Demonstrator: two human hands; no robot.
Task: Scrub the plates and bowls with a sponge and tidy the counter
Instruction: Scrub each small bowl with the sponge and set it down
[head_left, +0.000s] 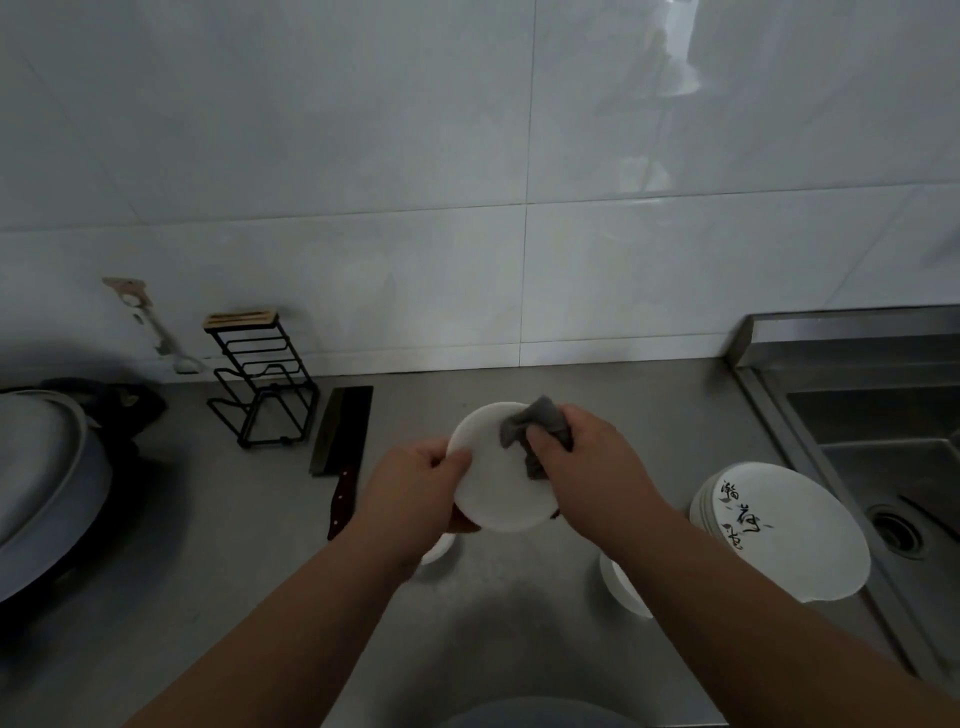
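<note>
Left of centre, a cleaver lies loose on the steel worktop, its blade close to the person's left elbow room; a careless sweep of that arm could knock it or meet its edge. The left hand grips the rim of a white dish held up off the worktop in mid-frame, thumb over the edge and fingers curled beneath. That single-sided hold is probably the weak point: if the dish is wet or soapy, hard scrubbing could twist it out and drop it onto the steel. The grey sponge, soft and crumpled like a cloth, is bunched in the right hand and pressed on the dish's upper right edge. Under the right forearm sits a white bowl, and further right a stack of plates stands just beside the sink; a falling dish or a dipping forearm could chip either.
</note>
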